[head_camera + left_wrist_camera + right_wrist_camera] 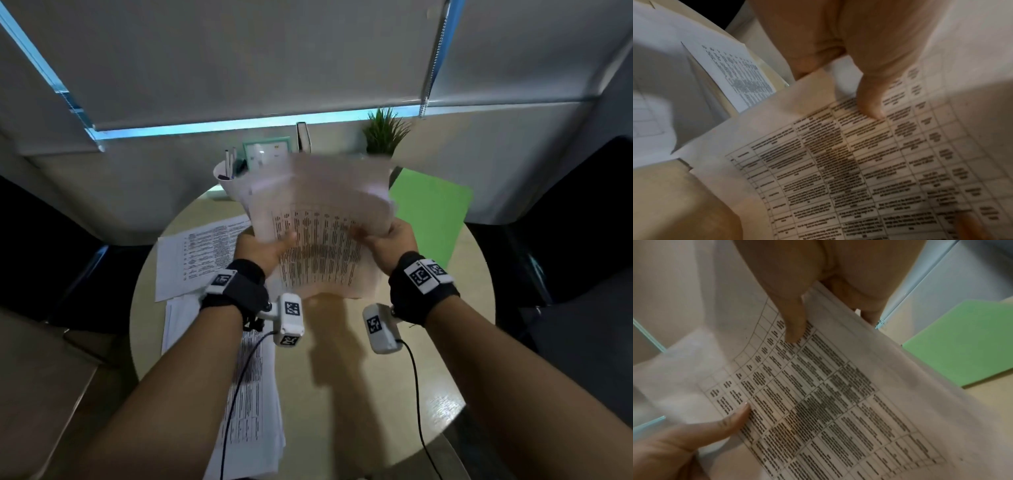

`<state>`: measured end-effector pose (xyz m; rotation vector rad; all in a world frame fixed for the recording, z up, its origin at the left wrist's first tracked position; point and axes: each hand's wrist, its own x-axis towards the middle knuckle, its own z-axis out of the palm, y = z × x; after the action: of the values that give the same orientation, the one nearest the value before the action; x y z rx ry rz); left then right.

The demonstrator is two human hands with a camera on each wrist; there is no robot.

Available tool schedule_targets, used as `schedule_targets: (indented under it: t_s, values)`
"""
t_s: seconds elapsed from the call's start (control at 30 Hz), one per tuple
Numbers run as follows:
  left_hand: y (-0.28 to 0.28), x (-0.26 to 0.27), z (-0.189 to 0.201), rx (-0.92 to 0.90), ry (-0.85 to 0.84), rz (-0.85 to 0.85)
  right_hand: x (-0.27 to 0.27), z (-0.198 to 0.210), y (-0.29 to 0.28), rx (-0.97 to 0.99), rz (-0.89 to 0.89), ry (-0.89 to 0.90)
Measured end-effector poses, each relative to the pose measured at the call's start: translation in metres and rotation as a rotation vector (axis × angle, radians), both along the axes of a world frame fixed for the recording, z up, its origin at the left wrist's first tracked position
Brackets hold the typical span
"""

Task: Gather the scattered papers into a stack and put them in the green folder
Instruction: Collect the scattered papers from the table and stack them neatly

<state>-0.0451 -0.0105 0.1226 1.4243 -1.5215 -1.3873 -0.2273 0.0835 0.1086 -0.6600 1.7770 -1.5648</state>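
A bundle of printed papers (318,219) with table text is lifted above the round table, blurred at its top. My left hand (265,245) pinches its left edge, thumb on the printed face (869,104). My right hand (390,236) pinches the right edge, thumb on top (793,327) and fingers underneath. The green folder (431,216) lies shut on the table at the right rear, partly hidden by the held papers; it also shows in the right wrist view (962,344). More sheets (202,260) lie on the table's left, and another pile (250,404) under my left forearm.
The round beige table (376,377) has dark chairs on both sides. At its back stand a white pen cup (229,178), a teal-framed picture (267,150) and a small green plant (385,133). Wrist camera cables hang over the table.
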Motion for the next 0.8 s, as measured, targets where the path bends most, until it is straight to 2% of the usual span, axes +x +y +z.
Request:
schedule_targets:
  t_s: [0.17, 0.4, 0.63, 0.8]
  values:
    - [0.0, -0.008, -0.005, -0.049, -0.034, 0.066, 0.001, 0.004, -0.001, 0.012, -0.011, -0.031]
    - [-0.009, -0.015, 0.011, -0.191, 0.08, 0.092, -0.01, 0.021, -0.006, -0.121, -0.041, 0.057]
    - [-0.012, -0.027, -0.002, -0.155, 0.027, 0.056, -0.016, -0.001, -0.009, 0.09, -0.008, 0.168]
    - [-0.023, -0.032, 0.009, -0.292, 0.053, 0.117, -0.02, 0.016, -0.016, 0.008, -0.047, 0.177]
